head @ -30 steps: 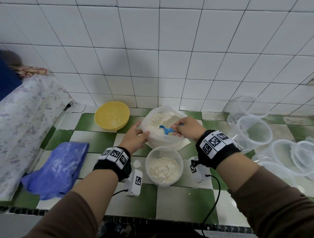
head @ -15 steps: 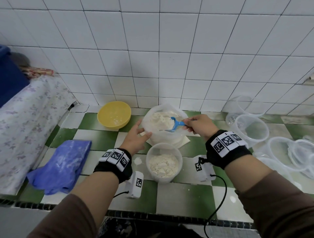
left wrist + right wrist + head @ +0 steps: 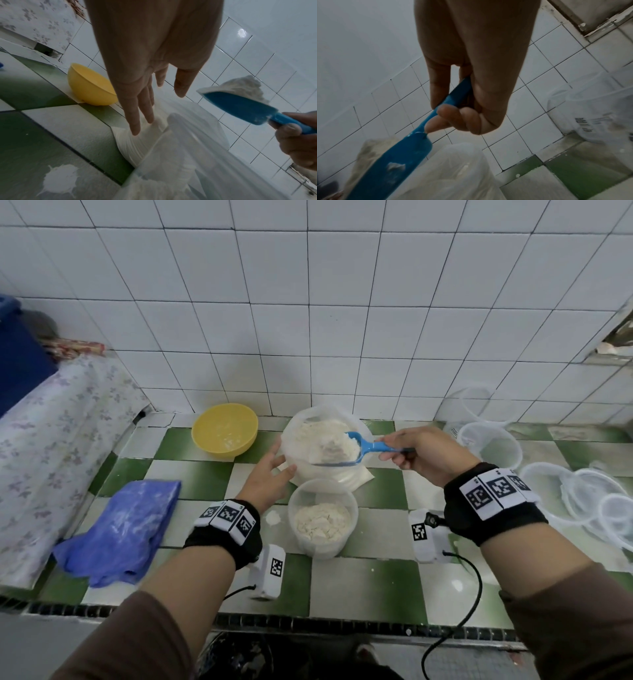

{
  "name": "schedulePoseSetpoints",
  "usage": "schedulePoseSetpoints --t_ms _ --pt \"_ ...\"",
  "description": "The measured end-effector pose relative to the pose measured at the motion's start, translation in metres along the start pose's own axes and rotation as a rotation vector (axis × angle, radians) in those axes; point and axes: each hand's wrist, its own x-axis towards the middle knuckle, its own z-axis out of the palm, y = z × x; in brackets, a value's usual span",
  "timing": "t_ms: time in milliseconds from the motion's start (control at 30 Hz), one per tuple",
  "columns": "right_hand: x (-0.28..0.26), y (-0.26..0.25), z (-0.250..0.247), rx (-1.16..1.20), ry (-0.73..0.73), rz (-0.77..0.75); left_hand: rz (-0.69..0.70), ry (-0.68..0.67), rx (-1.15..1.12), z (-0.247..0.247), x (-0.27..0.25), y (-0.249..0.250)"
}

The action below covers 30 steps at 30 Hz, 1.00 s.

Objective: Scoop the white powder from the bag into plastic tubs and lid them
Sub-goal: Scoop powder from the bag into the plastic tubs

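The right hand's grip is curling round the handle of a blue scoop, thumb and fingers pinching the handle near its bowl, as the right wrist view shows plainly. The scoop is carrying a heaped load of white powder and is hanging in the air above the open mouth of the clear plastic bag, which is sitting toward the back edge of the counter, about midway along it. The left hand's grip is lying spread, fingers straight and slightly parted, resting against the left side of the bag; whether the fingertips are truly pressing the plastic I cannot tell from the left wrist view, where they are pointing down at the bag's gathered base. A plastic tub, partly filled with powder and standing uncovered, is sitting just in front of the bag, nearer the front edge of the counter. A small patch of spilled powder is lying on the tiles just left of the tub. A yellow bowl is standing at the back edge, left of the bag. A crumpled blue cloth is lying by the counter's left front corner. Empty clear tubs and lids are crowding the right end of the counter.
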Motion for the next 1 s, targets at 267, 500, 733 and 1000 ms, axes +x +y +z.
schedulePoseSetpoints --t_ms 267,500,733,1000 --pt "-0.01 0.026 0.001 -0.121 -0.153 0.057 0.01 0.009 0.041 -0.002 -0.002 -0.007" --pt "-0.019 0.031 0.011 -0.356 -0.137 -0.067 0.001 0.018 0.021 -0.002 -0.003 -0.009" --pt "-0.022 0.03 0.012 -0.488 -0.123 -0.146 0.005 0.029 0.05 -0.004 -0.004 -0.01" --pt "-0.029 0.026 0.008 -0.579 -0.151 -0.178 -0.006 0.021 0.047 -0.004 -0.004 -0.012"
